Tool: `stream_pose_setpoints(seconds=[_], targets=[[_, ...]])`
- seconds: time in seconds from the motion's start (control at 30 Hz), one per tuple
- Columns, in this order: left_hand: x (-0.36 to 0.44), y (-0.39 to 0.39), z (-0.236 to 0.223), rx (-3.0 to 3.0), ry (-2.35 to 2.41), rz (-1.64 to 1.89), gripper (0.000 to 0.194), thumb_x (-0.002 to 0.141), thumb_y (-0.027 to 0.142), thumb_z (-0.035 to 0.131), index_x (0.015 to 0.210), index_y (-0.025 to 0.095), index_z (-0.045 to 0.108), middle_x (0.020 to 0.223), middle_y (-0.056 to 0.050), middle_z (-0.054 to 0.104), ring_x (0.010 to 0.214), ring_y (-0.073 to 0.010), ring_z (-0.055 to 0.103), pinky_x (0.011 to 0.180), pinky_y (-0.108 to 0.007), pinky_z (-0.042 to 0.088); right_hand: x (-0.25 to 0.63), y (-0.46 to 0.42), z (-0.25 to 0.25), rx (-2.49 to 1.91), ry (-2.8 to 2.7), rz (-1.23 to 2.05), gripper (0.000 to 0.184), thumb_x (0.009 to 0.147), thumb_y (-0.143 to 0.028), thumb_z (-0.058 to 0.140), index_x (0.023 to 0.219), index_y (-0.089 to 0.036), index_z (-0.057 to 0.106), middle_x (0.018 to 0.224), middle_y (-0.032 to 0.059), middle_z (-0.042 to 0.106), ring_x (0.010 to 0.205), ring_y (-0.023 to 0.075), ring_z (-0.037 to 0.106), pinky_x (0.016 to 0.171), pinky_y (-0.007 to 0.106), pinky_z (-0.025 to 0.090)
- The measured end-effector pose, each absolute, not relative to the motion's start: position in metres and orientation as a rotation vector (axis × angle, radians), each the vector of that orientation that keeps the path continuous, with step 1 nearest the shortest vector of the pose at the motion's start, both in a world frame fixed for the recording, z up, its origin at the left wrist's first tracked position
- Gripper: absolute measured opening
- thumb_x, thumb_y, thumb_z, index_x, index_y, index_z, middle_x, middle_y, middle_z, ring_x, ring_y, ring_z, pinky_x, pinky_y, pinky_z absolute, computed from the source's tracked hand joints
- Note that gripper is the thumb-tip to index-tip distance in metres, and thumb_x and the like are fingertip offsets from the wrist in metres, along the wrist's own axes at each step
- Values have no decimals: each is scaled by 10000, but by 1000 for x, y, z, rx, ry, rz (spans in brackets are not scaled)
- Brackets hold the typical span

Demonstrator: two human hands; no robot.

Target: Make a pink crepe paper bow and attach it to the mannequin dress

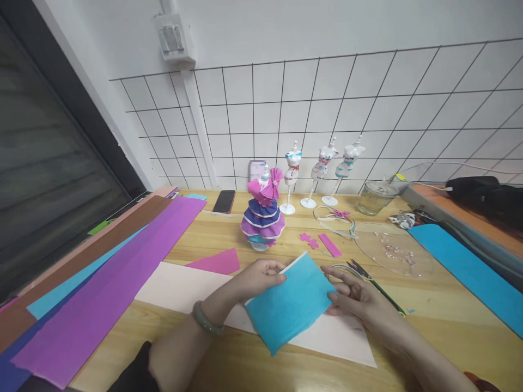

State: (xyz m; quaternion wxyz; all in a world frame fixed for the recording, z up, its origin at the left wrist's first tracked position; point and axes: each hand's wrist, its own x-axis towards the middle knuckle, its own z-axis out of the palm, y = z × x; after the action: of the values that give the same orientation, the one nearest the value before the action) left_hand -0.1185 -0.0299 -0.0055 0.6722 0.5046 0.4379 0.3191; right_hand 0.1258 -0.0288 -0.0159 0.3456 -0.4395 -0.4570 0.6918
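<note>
A folded piece of bright blue crepe paper [292, 305], with a thin white strip along its top left edge, is held tilted above the table. My left hand [259, 280] pinches its upper left side, thumb in front. On the right edge, my right hand [353, 296] grips it between thumb and fingers, which are partly hidden behind it. Under both hands lies a long pale pink paper strip [180, 286]. Beyond them stands a small dress form in a tiered paper dress [263, 212] of pink, navy and purple. A pink paper piece [218, 262] lies beside my left forearm.
Long coloured paper sheets [122, 272] cover the left side. Scissors [378, 286], pink flower cutouts [309, 240] and a clear tray of beads [394, 250] lie right. Several white dress forms [292, 174], a phone [224, 201] and a glass jar [376, 197] stand or lie behind.
</note>
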Motion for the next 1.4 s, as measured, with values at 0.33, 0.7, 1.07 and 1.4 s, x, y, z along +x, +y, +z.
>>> stream_pose_setpoints(seconds=[0.33, 0.7, 1.07, 1.4], targets=[[-123, -26, -4, 1158, 1052, 679, 357, 608, 448, 686, 757, 136, 596, 658, 2, 595, 582, -106, 511, 560, -226, 353, 126, -30, -18, -1121, -1237, 1833, 708, 617, -309, 731, 1258, -216, 444, 637, -25, 610, 607, 166, 623, 625, 323, 504], [-125, -23, -9, 1260, 1114, 678, 346, 641, 447, 652, 743, 124, 579, 627, 18, 540, 565, -88, 459, 536, -213, 311, 129, -28, -20, -1183, -1313, 1818, 770, 597, -348, 727, 1286, -196, 420, 665, -20, 606, 627, 160, 621, 653, 322, 500], [-129, -18, -13, 1230, 1174, 726, 322, 621, 424, 680, 723, 131, 590, 648, 9, 575, 589, -95, 490, 556, -212, 323, 131, -29, -13, -1131, -1323, 1884, 732, 635, -285, 726, 1286, -189, 406, 704, -6, 621, 684, 180, 653, 707, 348, 512], [-126, -19, -2, 1196, 1187, 748, 258, 631, 366, 692, 684, 134, 590, 600, 26, 551, 569, -81, 468, 551, -205, 315, 132, -28, -13, -1129, -1334, 1882, 745, 656, -304, 712, 1302, -169, 368, 698, -1, 631, 668, 182, 656, 676, 338, 512]])
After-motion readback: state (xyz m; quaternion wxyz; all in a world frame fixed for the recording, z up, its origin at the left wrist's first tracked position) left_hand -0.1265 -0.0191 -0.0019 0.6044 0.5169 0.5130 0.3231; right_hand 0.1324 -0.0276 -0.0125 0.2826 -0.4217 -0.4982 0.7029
